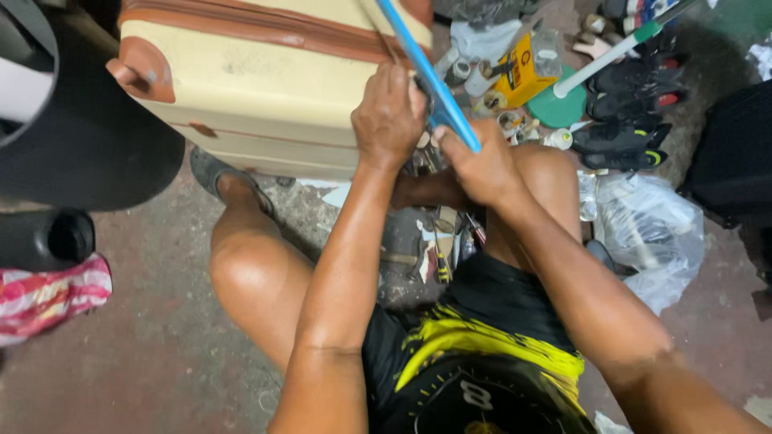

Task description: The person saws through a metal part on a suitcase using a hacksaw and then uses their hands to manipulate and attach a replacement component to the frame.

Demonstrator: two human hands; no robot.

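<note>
Here both hands' fingers pinch: left hand something hidden, right hand the blue bar.

The person wears black sports shorts with jagged yellow streaks and a white printed mark near the lower centre of the frame. Both forearms are bare (no sleeves, watch or rings show), as are the knees. A dark grey worn sandal covers one foot, left of centre.
</note>
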